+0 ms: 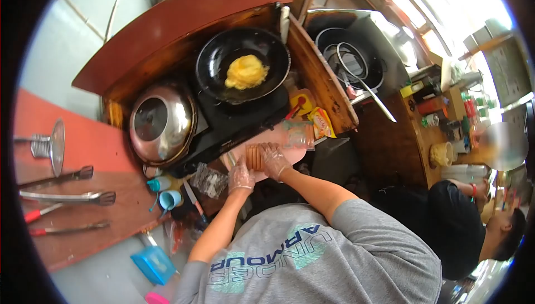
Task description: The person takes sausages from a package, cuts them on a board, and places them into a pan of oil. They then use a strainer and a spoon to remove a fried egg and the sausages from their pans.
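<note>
Left hand, right hand grasping brown pieces, count unclear; one omelette, one pan.

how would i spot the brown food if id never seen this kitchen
Find the black wok, then look below it to the pink board. The brown food lies there between the gloved left hand and right hand. Its parallel ridges set it apart from the see-through container to its right.

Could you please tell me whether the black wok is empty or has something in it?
Not empty: the black wok holds a yellow, egg-like mass that covers part of its dark interior.
</note>
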Demonstrator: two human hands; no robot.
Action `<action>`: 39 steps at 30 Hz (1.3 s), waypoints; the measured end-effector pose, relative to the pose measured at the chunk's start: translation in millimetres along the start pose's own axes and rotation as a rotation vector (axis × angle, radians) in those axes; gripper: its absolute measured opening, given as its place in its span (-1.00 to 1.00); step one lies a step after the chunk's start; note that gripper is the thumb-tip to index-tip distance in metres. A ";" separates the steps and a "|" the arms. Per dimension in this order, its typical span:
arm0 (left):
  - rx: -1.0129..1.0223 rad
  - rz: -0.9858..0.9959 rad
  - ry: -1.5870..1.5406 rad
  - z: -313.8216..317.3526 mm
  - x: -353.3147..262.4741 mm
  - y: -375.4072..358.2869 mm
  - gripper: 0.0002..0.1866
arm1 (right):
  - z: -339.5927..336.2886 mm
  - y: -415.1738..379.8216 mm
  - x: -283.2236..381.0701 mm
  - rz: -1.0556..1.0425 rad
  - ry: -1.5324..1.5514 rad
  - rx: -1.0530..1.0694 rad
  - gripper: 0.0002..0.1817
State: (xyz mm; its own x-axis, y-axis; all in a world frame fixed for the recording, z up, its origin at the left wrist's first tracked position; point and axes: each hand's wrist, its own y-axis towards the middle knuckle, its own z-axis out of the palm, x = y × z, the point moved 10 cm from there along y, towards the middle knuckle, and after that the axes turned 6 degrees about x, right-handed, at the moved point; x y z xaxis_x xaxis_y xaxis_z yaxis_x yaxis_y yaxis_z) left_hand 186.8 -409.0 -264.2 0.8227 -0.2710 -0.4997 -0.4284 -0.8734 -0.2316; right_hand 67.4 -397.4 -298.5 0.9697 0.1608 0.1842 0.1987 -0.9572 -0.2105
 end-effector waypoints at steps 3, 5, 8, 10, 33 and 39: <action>0.010 -0.136 -0.154 23.8 3.9 42.0 -0.38 | -7.7 -1.6 -13.1 0.037 0.188 -0.090 -0.22; 0.091 -0.213 -0.263 41.9 9.4 54.4 -0.39 | -6.4 -3.1 -23.7 0.057 0.217 -0.083 -0.21; 0.063 -0.029 -0.351 42.0 -1.6 66.7 -0.46 | -16.5 -4.7 -32.5 0.070 0.308 -0.169 -0.16; -0.065 0.044 -0.360 30.4 -3.8 66.7 -0.55 | -28.5 -6.4 -38.9 0.047 0.509 -0.187 -0.13; 0.181 0.346 -0.309 -17.9 -226.5 -35.0 -0.50 | -161.6 -131.1 -97.1 0.064 0.825 0.279 -0.30; 0.071 0.455 -0.195 -20.0 -282.6 -39.3 -0.73 | -108.8 -127.9 -135.4 -0.021 1.085 0.181 -0.28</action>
State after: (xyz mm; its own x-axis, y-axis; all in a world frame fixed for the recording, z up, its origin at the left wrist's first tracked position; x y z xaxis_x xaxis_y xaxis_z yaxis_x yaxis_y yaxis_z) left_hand -21.4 -306.2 -97.2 0.4646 -0.5316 -0.7082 -0.7576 -0.6527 -0.0071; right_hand -104.8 -322.9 -192.0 0.3426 -0.2054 0.9168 0.3176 -0.8930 -0.3188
